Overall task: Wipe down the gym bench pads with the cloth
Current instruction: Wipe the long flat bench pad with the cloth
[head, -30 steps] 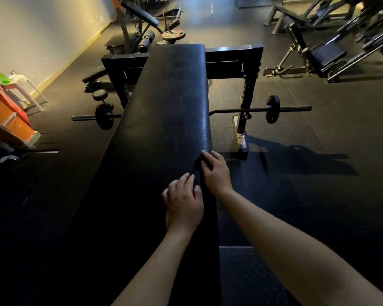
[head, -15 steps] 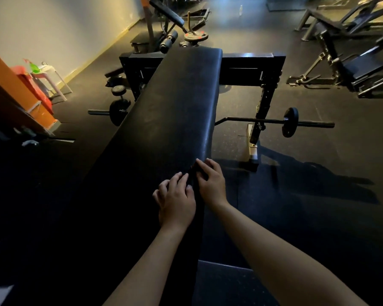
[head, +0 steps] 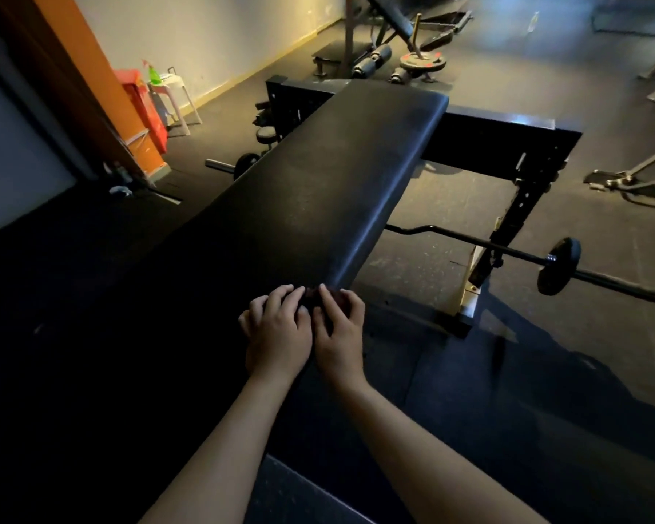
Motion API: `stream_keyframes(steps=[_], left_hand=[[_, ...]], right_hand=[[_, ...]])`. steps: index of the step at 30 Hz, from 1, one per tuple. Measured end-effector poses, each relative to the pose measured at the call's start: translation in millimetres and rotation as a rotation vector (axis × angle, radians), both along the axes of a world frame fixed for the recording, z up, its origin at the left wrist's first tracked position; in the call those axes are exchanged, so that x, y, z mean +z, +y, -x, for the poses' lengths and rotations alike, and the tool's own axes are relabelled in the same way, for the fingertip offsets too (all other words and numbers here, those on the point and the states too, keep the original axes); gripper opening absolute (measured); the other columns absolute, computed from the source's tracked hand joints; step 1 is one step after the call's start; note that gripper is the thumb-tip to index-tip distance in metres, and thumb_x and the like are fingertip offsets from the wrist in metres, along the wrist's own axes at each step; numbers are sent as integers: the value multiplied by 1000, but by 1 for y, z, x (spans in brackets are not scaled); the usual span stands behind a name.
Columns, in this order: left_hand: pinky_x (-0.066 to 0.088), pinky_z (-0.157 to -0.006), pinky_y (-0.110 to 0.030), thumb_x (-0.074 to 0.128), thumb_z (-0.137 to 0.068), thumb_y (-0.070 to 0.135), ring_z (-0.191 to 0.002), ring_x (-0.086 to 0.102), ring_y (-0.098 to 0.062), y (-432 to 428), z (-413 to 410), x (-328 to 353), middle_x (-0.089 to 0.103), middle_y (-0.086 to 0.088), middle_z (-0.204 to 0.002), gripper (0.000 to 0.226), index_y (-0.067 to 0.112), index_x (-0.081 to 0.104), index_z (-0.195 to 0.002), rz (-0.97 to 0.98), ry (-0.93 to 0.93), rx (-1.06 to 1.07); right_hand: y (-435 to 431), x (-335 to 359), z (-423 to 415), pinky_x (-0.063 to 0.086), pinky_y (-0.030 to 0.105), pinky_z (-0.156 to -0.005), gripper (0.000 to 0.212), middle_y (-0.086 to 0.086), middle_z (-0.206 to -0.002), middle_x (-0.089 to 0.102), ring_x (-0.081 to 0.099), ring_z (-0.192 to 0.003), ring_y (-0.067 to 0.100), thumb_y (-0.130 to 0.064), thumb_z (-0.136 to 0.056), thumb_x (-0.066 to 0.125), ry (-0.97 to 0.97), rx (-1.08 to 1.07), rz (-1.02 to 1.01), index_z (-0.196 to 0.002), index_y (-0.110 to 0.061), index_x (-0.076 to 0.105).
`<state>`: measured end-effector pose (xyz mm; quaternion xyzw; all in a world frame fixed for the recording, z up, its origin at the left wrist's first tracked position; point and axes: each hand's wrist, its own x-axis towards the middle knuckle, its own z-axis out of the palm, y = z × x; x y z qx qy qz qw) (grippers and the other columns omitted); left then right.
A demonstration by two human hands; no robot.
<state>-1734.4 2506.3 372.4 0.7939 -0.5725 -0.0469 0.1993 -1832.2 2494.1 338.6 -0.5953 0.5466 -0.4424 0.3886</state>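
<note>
Around you: dark rubber floor (head: 450, 206), pale wall (head: 212, 35) on left w/ yellowish baseboard (head: 265, 66), orange pillar (head: 91, 81), white stool (head: 173, 96) w/ green spray bottle (head: 153, 74). Barbell (head: 558, 266) on floor at right; dim light.

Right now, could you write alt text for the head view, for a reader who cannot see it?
Left hand and right hand hold a dark cloth at the right edge of a long black bench pad in a dim gym. A barbell lies further right.

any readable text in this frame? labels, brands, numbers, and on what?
None readable.
Weight plate: red marks, too blurred to read.
Green spray bottle: too small to show any label.
Bench pad: plain, no print visible.
</note>
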Motion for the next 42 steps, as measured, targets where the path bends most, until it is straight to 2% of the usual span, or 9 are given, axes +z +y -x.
stream_keyframes(steps=[6,11,15,19,23,28,30,36,42], left_hand=[[29,-108,-45,58,-96,38,-126,44,-18,1,-2,-7,56,8,-141,39,29,64,-133,45,-77,-32],[30,-108,-44,53,-95,40,-126,45,-18,1,-1,-5,58,7,-140,40,29,65,-132,51,-85,-23],[30,-107,-43,43,-93,43,-125,47,-18,2,-3,-5,60,7,-138,45,28,67,-128,73,-82,-28],[31,-107,-43,52,-95,39,-125,47,-17,1,-4,-7,60,8,-138,39,28,66,-130,87,-69,-39],[29,-109,-42,54,-97,39,-128,44,-16,0,-2,-9,57,8,-141,39,29,63,-133,83,-86,-29],[26,-109,-42,52,-99,38,-129,42,-17,-3,-3,-11,56,8,-143,38,29,64,-133,88,-52,-38],[24,-111,-42,49,-100,41,-131,39,-16,-3,-2,-8,53,9,-145,40,31,61,-136,54,-50,-34],[18,-117,-46,41,-101,47,-139,26,-16,-8,4,-1,36,12,-153,45,41,45,-145,-76,-63,29],[18,-114,-43,43,-101,46,-137,28,-17,-65,30,1,38,11,-149,43,42,47,-143,-78,-81,86]], right_hand=[[-72,14,14,36,37,-114,40,-2,-139,26,36,-130,17,-30,-101,56,78,-71,-59,-141,-32,54],[-49,19,11,40,31,-105,43,-4,-133,29,39,-124,15,-34,-102,54,60,-83,-59,-144,-35,50],[-15,9,9,41,33,-107,43,-11,-125,30,41,-122,14,-32,-100,57,8,-10,-41,-142,-38,51],[-51,16,15,44,37,-108,42,0,-130,34,43,-118,13,-26,-99,59,58,-51,-73,-141,-29,54],[-79,23,13,47,40,-106,43,-2,-128,33,46,-114,13,-32,-100,57,-50,-134,-159,-143,-29,53],[-39,16,10,42,23,-97,43,0,-130,34,43,-114,9,-33,-101,56,-47,-73,-110,-143,-30,53],[-37,16,12,39,20,-97,42,-1,-128,35,43,-114,9,-30,-100,58,-41,-70,-120,-142,-29,55],[-89,20,31,48,37,-105,41,-1,-124,37,47,-110,10,-24,-99,60,-86,-71,-145,-140,-27,57],[-152,18,42,45,40,-107,42,-3,-123,34,45,-114,13,-29,-99,60,-47,-100,-144,-140,-32,55]])
